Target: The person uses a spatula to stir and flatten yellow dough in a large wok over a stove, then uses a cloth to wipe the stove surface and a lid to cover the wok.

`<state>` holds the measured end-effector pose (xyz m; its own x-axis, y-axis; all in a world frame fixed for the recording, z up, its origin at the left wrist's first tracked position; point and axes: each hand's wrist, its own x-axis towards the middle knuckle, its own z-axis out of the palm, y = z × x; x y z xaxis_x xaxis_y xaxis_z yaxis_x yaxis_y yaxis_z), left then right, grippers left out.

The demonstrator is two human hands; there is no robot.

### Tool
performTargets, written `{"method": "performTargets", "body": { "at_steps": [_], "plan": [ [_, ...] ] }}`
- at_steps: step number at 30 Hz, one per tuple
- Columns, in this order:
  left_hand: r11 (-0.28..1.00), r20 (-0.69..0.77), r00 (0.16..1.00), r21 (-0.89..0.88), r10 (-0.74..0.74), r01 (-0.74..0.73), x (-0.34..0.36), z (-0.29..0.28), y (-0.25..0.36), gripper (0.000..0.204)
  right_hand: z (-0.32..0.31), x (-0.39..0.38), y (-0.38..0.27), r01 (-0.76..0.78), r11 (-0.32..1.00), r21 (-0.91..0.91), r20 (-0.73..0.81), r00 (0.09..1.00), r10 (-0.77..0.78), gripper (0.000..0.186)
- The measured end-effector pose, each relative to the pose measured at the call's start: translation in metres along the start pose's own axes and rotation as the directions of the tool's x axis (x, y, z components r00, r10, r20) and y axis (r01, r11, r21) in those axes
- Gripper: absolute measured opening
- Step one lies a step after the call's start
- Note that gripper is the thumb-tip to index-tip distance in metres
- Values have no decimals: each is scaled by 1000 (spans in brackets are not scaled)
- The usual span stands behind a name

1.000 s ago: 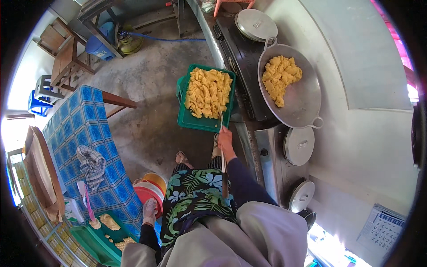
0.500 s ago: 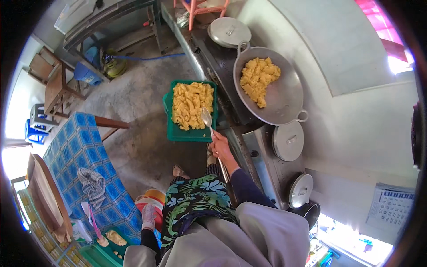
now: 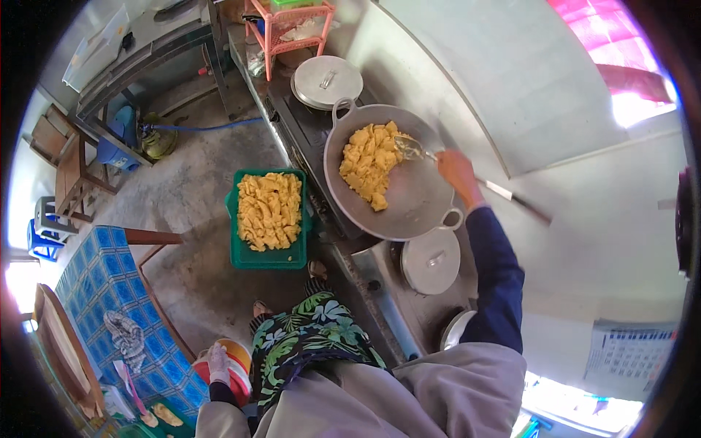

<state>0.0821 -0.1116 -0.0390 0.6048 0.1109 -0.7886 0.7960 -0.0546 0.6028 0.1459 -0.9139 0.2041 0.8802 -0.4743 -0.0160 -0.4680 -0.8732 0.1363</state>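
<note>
Nearest the body, the gloved left hand [image 3: 218,363] rests over the rim of a red tub [image 3: 239,378], and whether its fingers grip cannot be told; one crumpled checked towel [image 3: 125,339] lies on the blue-clothed worktop [image 3: 109,270] further left. The hands are far apart. To the right, the dark-sleeved forearm partly covers one lidded pot [image 3: 456,330], and beyond it a second lidded pot [image 3: 431,261] sits so close to the wok [image 3: 427,201] that one of the wok's two loop handles juts over its lid. The bare right hand [image 3: 458,175] is closed around the long handle of one metal spoon [image 3: 409,148], whose head is inside the wok, at the right edge of a heap of yellow food [image 3: 369,160]. Left of the black stove [image 3: 310,139], one green crate [image 3: 269,259] carries a second, larger heap of yellow food [image 3: 268,210]. Past the wok's far handle stands the third lidded pot [image 3: 328,82], then one pink rack [image 3: 296,33]; across the floor are one gas cylinder [image 3: 158,139], one wooden chair [image 3: 73,168] and two stools [image 3: 52,217].
</note>
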Motion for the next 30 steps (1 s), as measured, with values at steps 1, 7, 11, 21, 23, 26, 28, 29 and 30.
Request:
{"method": "performTargets", "body": {
  "at_steps": [1,7,11,21,23,26,28,29,30],
  "plan": [
    [1000,25,1000,19,-14,13,-9,13,5,15,2,34,16,77,991,-107,1,997,-77,19],
    [991,-94,994,117,-47,58,-79,91,2,18,28,181,15,411,773,-483,141,908,-395,13],
    [982,-131,981,104,-143,157,-124,88,-15,20,60,201,-14,650,615,-446,379,760,-528,11],
    [967,-110,977,157,-185,201,-124,108,-25,21,130,76,81,554,832,11,297,793,-532,16],
    [969,-96,984,187,-148,163,-108,114,-16,17,121,50,82,471,882,-11,235,859,-456,18],
    [986,-31,999,165,20,-14,-88,79,-39,16,78,60,32,367,918,-151,240,914,-327,20],
    [990,36,995,103,92,-95,-74,111,9,16,55,80,49,307,913,-270,201,945,-258,20],
    [989,30,994,98,104,-107,-77,126,30,17,53,93,57,286,917,-277,169,954,-246,19],
    [989,18,993,92,118,-119,-82,142,50,17,53,108,67,269,922,-279,136,961,-239,18]
  ]
}}
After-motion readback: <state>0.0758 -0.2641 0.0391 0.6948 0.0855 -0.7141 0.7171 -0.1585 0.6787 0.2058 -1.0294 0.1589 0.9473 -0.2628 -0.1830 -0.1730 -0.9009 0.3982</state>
